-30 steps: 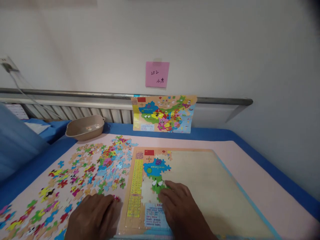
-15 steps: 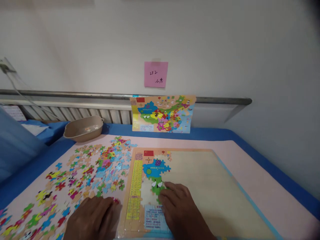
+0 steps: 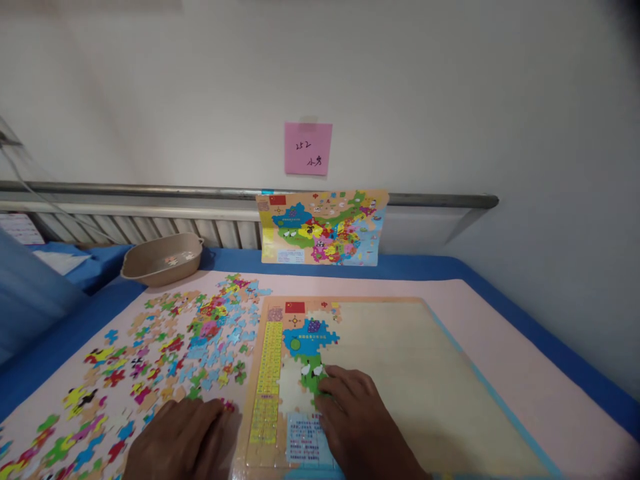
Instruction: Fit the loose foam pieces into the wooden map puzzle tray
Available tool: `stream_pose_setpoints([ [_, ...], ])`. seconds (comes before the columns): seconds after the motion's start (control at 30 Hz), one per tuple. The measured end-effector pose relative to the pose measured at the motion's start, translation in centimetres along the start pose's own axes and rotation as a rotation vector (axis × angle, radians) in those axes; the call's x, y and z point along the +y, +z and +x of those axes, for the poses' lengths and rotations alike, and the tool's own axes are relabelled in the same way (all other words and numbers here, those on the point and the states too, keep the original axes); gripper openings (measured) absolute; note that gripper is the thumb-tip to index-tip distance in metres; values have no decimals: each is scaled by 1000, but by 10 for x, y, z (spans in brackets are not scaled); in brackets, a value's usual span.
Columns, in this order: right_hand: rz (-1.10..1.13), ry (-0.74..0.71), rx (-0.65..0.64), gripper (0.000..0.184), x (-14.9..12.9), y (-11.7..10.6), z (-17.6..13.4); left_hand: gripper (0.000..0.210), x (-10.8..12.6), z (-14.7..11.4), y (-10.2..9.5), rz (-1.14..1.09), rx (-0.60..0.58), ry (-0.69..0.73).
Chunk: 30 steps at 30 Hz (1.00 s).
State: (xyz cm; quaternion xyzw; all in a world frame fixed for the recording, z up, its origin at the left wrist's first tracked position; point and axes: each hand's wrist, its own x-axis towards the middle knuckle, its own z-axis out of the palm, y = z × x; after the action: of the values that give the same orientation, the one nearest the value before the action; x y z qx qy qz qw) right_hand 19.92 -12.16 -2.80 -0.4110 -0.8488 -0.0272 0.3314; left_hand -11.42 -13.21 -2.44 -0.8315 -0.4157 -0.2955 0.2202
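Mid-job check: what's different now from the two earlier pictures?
Nothing visibly moved on its own, and nothing was visibly taken or let go. Only the view shifted slightly, so the pink note, map sheet and basin appear farther left. The left hand stays by the reddish piece beside the puzzle board; the right hand stays at the green section.

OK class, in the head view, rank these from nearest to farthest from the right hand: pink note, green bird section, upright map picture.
1. Green bird section, just left of the right hand.
2. Upright map picture, beyond the board.
3. Pink note, on the wall above.
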Motion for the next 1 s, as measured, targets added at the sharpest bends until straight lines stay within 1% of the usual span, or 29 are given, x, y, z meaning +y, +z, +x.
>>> stream_pose_setpoints([
  [0.2, 19, 4, -12, 13, 1, 1, 2, 15, -1, 0, -1, -12, -10, 3],
  [0.27, 20, 9, -30, 12, 1, -1, 3, 14, -1, 0, -1, -18, -10, -11],
  [0.37, 13, -1, -70, 10, 0, -2, 4, 15, -1, 0, -2, -13, -6, 6],
  [0.47, -7, -68, -115, 24, -4, -1, 1, 16, -2, -1, -2, -8, -2, 1],
  [0.57, -53, -148, -122, 31, -7, 4, -2, 18, -3, -3, -3, -4, -16, -1],
  [0.73, -102, -205, -146, 37, -8, 8, -2, 16, -3, -4, -2, 14, -11, 49],
  [0.8, -117, -250, -130, 39, -12, 10, -4, 15, -4, -4, -3, 14, -3, 41],
  [0.9, -117, -348, -116, 37, -23, 20, -12, 16, -6, -3, -6, 11, -6, 20],
  [1.0, -72, -365, -167, 39, -39, 35, -25, 18, -7, 1, -12, -2, 13, -18],
])
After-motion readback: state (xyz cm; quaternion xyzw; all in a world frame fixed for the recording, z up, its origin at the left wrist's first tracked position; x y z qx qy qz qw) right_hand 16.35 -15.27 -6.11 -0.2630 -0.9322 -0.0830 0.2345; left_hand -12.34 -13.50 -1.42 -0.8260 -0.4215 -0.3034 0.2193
